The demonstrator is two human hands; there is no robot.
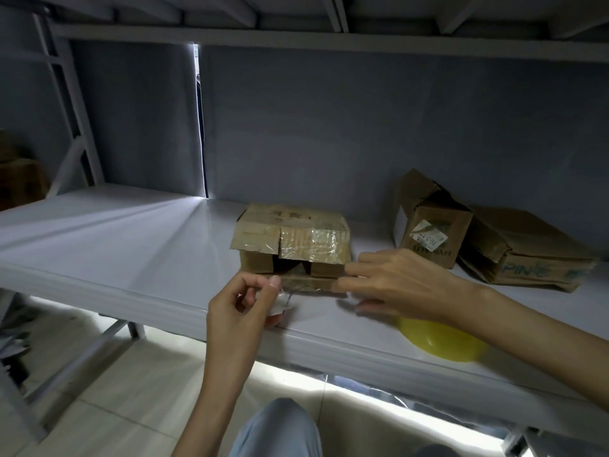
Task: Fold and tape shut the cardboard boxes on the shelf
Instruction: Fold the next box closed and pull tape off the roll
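Clear tape [280, 300] is pinched at the shelf [131, 252] edge.
It is held by the left hand's [240, 308] fingers; the right hand's [395, 285] fingers are extended against the cardboard box [293, 239] just beyond.

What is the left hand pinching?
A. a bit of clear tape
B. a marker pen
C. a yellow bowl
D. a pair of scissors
A: the left hand pinches a shiny strip of clear tape just in front of the cardboard box.
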